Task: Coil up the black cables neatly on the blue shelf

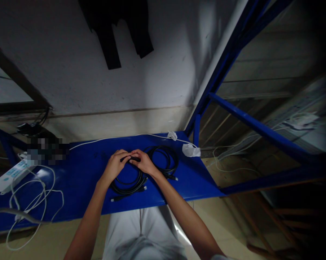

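Both of my hands are together over the middle of the blue table (82, 184). My left hand (116, 163) is closed, with its fingertips on a dark section at the top of a coiled black cable (129, 189). From the other side, my right hand (142, 161) pinches the same dark section, its fingers meeting those of the left. Metal-tipped plugs stick out at the lower side of this coil. Just right of my right hand lies a second coil of black cable (173, 164), with a plug at its lower edge. My fingers partly hide the held section.
At the left are a white power strip (10, 176) and tangled white cords (45, 189). A thin white cord runs along the table's back edge. Crumpled white plastic (191, 150) lies at the back right, near blue frame bars (249, 117). Dark clothing (111, 43) hangs on the wall.
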Motion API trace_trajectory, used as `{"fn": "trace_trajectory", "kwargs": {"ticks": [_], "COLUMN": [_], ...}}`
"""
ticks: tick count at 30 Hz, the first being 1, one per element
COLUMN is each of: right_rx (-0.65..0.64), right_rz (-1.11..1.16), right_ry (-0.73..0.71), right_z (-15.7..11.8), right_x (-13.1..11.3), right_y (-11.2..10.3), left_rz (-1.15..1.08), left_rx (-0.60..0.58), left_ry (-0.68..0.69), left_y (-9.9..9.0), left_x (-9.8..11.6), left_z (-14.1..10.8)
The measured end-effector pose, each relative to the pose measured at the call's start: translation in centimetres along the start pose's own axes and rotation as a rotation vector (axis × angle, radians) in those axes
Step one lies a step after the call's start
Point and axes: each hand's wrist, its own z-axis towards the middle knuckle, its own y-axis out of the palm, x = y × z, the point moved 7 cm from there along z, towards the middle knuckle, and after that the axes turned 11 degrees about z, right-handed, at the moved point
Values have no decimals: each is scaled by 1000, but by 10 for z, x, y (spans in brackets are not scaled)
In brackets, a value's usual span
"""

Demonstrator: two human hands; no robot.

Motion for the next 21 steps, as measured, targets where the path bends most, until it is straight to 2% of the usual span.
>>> {"fn": "trace_trajectory", "kwargs": {"ticks": [14,21], "right_rx": [29,-39], "right_rz": [132,-55], "right_ry": [36,-117], "right_z": [1,0], "right_x": [-1,-17], "right_y": [3,5], "left_rz": [-8,-19], "left_rx": [105,166], "left_ry": [-74,-50], "left_y": [-2,-1], "left_x": [-8,-10], "left_z": [-11,-14]}}
